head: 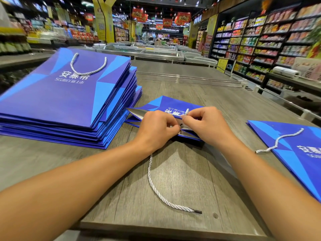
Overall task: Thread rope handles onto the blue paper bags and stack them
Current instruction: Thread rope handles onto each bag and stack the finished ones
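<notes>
On the grey wood-grain table [173, 180] amid supermarket shelves [260, 40], the left hand [156, 126] and right hand [203, 122] pinched a white rope [152, 186] at the mid-frame blue paper bag [166, 103].

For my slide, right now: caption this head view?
Both hands thread white twisted rope into flat blue paper bag.

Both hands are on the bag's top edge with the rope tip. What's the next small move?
Probably push the rope's black tip, pinched by the left hand, through the bag edge that the right hand holds; the rope's tail lies loose on the table.

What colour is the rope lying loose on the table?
White, twisted, with a dark tip; the rope shows best in the head view.
</notes>
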{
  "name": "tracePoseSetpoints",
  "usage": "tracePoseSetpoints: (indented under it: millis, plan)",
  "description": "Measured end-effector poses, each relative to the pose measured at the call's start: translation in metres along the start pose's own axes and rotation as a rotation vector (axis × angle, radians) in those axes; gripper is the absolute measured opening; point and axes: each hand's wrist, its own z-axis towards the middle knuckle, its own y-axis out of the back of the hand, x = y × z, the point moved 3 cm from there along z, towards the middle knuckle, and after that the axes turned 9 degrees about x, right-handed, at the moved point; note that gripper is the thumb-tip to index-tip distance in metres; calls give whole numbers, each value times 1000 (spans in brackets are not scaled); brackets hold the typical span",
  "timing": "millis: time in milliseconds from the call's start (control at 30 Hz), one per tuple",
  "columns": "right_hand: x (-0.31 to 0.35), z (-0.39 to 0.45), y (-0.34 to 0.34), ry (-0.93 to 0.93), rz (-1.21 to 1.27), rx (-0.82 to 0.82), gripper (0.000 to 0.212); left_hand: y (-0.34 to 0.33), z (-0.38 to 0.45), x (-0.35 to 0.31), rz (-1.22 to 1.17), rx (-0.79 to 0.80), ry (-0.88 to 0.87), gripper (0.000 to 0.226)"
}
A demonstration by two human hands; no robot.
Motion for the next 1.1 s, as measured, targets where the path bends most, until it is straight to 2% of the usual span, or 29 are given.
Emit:
tracePoseSetpoints:
  millis: [133, 300, 433, 700, 900, 1033, 1100]
  plan:
    - [-8, -1, 3, -129, 26, 54, 17, -2, 0, 0, 36, 61, 17, 9]
    - [-22, -1, 3, -247, -11, 85, 15, -5, 1, 0, 93, 156, 59, 11]
    - [-21, 0, 3, -199, -60, 9, 16, -5, 1, 0, 93, 180, 78, 16]
    - [-5, -4, 1, 36, -264, -94, 17, -4, 2, -1, 52, 158, 78, 20]
    - [-8, -1, 3, -19, -258, -138, 21, -6, -5, -7, 40, 134, 58, 24]
    - [-12, 0, 5, -81, -202, -144, 20, -7, -5, -5, 60, 190, 86, 20]
    - [-15, -1, 5, -94, -193, -97, 20, -4, -4, -2, 59, 277, 109, 20]
